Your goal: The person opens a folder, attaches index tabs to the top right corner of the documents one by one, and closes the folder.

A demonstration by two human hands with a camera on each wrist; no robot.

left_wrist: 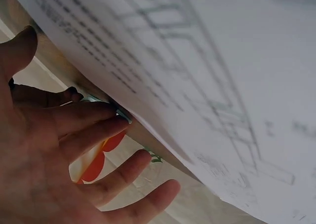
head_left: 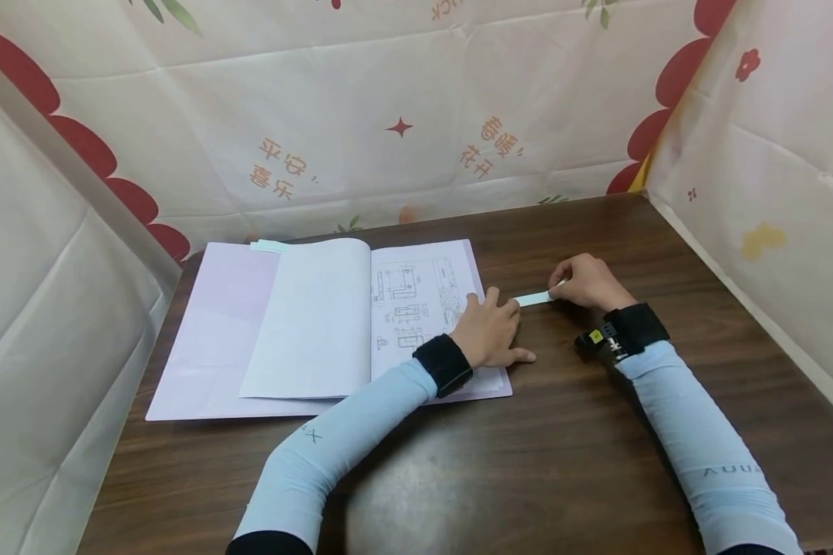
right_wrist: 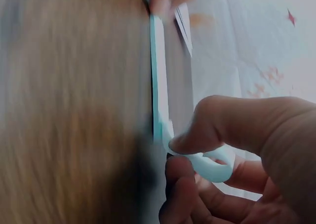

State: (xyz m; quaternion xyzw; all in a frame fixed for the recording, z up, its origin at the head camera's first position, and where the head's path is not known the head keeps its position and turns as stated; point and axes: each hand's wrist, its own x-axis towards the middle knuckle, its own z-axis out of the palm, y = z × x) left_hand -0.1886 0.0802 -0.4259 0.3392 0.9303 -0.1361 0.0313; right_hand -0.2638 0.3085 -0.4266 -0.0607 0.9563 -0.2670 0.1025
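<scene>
A pale mint strip (head_left: 533,299) stretches between the two hands on the table. My right hand (head_left: 586,281) pinches its right end between thumb and fingers. In the right wrist view the strip (right_wrist: 160,75) has a white face beside a mint one, and its near end curls by the fingers (right_wrist: 182,184). My left hand (head_left: 489,331) lies over the right edge of an open lavender folder (head_left: 208,331). Its fingers are spread and fairly straight, with fingertips (left_wrist: 121,120) touching the strip's left end. Under the left wrist is a page of technical drawings (head_left: 416,281).
A blank white sheet (head_left: 312,324) is turned over to the folder's left side, with pale mint pieces (head_left: 267,246) at its top edge. The brown wood table (head_left: 416,478) is bordered at the back and sides by printed white cloth (head_left: 389,92).
</scene>
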